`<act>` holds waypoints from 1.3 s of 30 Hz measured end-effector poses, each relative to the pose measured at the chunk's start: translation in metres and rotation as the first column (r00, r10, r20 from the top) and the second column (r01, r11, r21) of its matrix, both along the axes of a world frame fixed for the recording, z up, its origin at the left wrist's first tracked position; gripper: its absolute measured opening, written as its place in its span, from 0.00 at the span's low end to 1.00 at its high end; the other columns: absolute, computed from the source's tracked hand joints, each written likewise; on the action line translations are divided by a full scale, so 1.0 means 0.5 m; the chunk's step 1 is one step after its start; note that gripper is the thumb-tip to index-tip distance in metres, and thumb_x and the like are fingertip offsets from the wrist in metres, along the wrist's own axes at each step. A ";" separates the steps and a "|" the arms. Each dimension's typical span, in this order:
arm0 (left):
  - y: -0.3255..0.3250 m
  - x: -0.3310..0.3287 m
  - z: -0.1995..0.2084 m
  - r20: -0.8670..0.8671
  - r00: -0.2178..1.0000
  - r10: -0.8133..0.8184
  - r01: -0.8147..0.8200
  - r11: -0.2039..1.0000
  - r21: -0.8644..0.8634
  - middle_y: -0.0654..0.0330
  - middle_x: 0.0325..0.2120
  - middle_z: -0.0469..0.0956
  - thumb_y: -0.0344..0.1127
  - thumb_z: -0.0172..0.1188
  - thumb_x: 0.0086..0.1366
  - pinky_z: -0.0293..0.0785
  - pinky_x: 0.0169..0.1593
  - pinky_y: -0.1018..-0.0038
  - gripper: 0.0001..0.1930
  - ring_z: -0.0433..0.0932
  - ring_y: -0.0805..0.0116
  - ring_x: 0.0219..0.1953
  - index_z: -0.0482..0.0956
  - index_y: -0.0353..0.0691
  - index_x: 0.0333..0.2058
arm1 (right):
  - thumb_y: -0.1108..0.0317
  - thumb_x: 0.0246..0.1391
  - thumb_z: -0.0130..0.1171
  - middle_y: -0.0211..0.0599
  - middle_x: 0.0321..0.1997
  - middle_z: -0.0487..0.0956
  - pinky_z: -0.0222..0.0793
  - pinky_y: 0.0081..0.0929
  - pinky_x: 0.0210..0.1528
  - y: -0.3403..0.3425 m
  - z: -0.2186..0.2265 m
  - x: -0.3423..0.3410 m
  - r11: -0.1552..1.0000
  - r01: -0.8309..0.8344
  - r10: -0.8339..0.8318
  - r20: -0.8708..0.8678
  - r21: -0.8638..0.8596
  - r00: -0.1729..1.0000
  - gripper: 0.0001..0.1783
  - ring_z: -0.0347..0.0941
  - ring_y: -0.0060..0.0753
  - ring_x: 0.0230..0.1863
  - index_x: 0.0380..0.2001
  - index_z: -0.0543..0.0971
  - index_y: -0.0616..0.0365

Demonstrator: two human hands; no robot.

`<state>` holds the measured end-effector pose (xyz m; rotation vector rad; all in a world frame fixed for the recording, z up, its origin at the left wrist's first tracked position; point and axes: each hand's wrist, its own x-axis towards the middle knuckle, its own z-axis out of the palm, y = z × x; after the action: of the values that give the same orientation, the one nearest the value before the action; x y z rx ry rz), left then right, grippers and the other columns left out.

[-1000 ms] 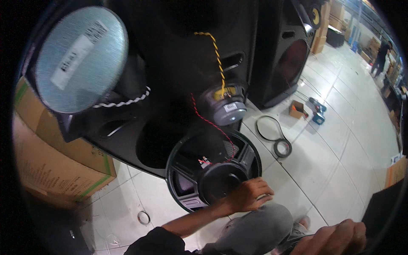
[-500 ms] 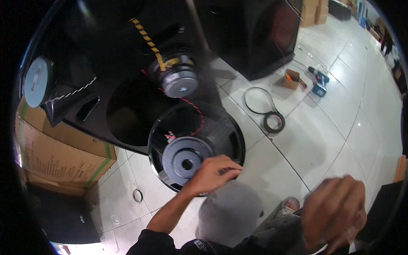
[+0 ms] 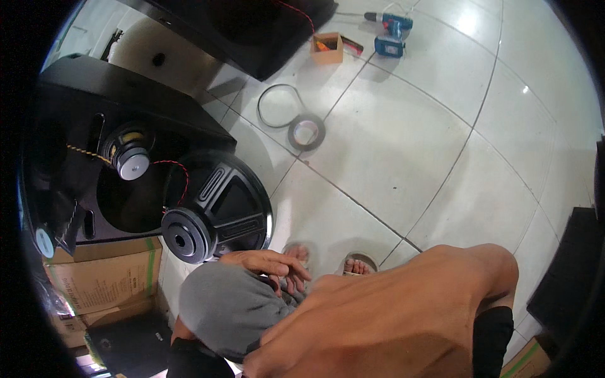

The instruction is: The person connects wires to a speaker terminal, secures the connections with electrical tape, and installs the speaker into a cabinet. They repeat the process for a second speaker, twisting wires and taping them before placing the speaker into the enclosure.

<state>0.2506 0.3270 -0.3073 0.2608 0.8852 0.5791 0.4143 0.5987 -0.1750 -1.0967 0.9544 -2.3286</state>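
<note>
My left hand hangs by my grey-clad knee, its fingers loosely stretched, with nothing visible in them. Just beyond it a large black speaker woofer leans with its round magnet toward me, against a black speaker cabinet. Red-black twisted wire runs from the woofer to a smaller speaker driver on the cabinet. My bare right forearm crosses the foreground, very near the camera; the fingers of that hand do not show.
A roll of dark tape and a thin black ring lie on the white tiles. Farther off are a blue cordless drill and a small cardboard box holding tools. Large cartons stand at left, a black panel at right.
The view has swung right, so the cabinet and woofer sit farther left. My left hand has come off the woofer to my knee. My right arm now spans the foreground.
</note>
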 end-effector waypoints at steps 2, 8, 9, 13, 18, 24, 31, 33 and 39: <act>0.083 -0.011 0.039 -0.019 0.989 -0.147 0.147 0.989 -0.007 0.50 0.59 0.72 0.44 0.48 0.75 0.66 0.64 0.63 0.25 0.70 0.58 0.61 0.69 0.31 0.63 | 0.51 0.55 0.66 0.44 0.37 0.81 0.74 0.30 0.40 0.039 -0.020 -0.017 0.998 -0.062 0.064 0.047 -0.031 0.997 0.25 0.79 0.36 0.38 0.45 0.81 0.61; 0.306 -0.112 0.141 -0.236 0.972 0.015 0.049 0.963 0.264 0.51 0.44 0.81 0.41 0.57 0.71 0.80 0.46 0.75 0.22 0.82 0.66 0.41 0.74 0.29 0.55 | 0.46 0.53 0.67 0.50 0.41 0.83 0.76 0.34 0.44 0.276 -0.181 -0.179 0.200 0.562 -0.545 -0.386 0.802 0.744 0.29 0.82 0.43 0.40 0.45 0.81 0.61; 0.341 -0.132 0.117 -0.289 0.917 0.275 -0.198 0.943 0.268 0.51 0.41 0.81 0.41 0.56 0.72 0.80 0.43 0.73 0.20 0.82 0.66 0.37 0.75 0.29 0.52 | 0.42 0.51 0.67 0.53 0.43 0.83 0.75 0.43 0.49 0.322 -0.226 -0.209 -0.090 0.444 -0.582 -0.409 0.891 0.703 0.31 0.80 0.54 0.46 0.47 0.81 0.59; 0.435 -0.244 -0.059 -0.757 0.418 0.503 -0.415 0.847 0.333 0.58 0.38 0.80 0.38 0.55 0.72 0.79 0.41 0.71 0.18 0.79 0.67 0.39 0.75 0.34 0.54 | 0.53 0.45 0.73 0.55 0.51 0.78 0.73 0.43 0.51 0.498 -0.396 -0.339 -0.374 0.362 -0.655 -0.519 0.854 0.549 0.42 0.76 0.55 0.51 0.62 0.69 0.56; 0.410 -0.355 -0.290 -0.970 -0.232 0.069 0.046 0.997 0.060 0.40 0.64 0.58 0.23 0.61 0.53 0.59 0.66 0.51 0.41 0.59 0.39 0.64 0.59 0.44 0.67 | 0.57 0.34 0.79 0.63 0.66 0.61 0.74 0.49 0.54 0.620 -0.525 -0.587 -0.477 0.288 -0.550 -0.537 0.831 0.639 0.56 0.69 0.67 0.57 0.68 0.61 0.44; 0.410 -0.336 -0.366 -0.983 -0.179 0.049 0.061 0.997 0.039 0.40 0.66 0.52 0.19 0.59 0.49 0.58 0.66 0.44 0.44 0.56 0.33 0.64 0.62 0.49 0.68 | 0.70 0.30 0.78 0.59 0.68 0.55 0.78 0.50 0.53 0.649 -0.653 -0.745 -0.383 0.370 -0.468 -0.523 0.846 0.712 0.51 0.66 0.67 0.59 0.62 0.65 0.40; 0.553 -0.383 -0.369 -0.964 -0.102 0.244 -0.056 0.967 0.250 0.49 0.45 0.72 0.26 0.62 0.52 0.74 0.51 0.54 0.20 0.73 0.44 0.48 0.76 0.41 0.46 | 0.69 0.56 0.57 0.48 0.59 0.64 0.80 0.39 0.46 0.771 -0.664 -0.756 -0.289 0.549 -0.227 -0.613 0.784 0.757 0.12 0.72 0.52 0.55 0.45 0.76 0.52; 0.621 -0.429 -0.363 -0.969 -0.038 0.243 -0.111 0.963 0.246 0.49 0.39 0.75 0.30 0.65 0.49 0.73 0.52 0.56 0.20 0.75 0.47 0.48 0.77 0.38 0.45 | 0.70 0.53 0.59 0.48 0.57 0.67 0.79 0.39 0.49 0.816 -0.662 -0.779 -0.244 0.651 -0.155 -0.692 0.719 0.705 0.12 0.72 0.52 0.53 0.42 0.79 0.55; 0.818 -0.565 -0.203 -0.901 -0.144 0.408 0.179 0.907 0.382 0.53 0.39 0.76 0.29 0.63 0.49 0.75 0.50 0.59 0.18 0.77 0.51 0.45 0.78 0.39 0.42 | 0.79 0.37 0.64 0.48 0.50 0.77 0.71 0.43 0.56 0.957 -0.666 -0.778 -0.105 0.745 -0.326 -0.731 0.659 0.600 0.11 0.71 0.52 0.56 0.29 0.80 0.57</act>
<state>-0.0321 0.7359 -0.4086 1.1743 2.4528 0.6811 0.0255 1.0773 -0.5079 -0.4234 2.9827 -1.0992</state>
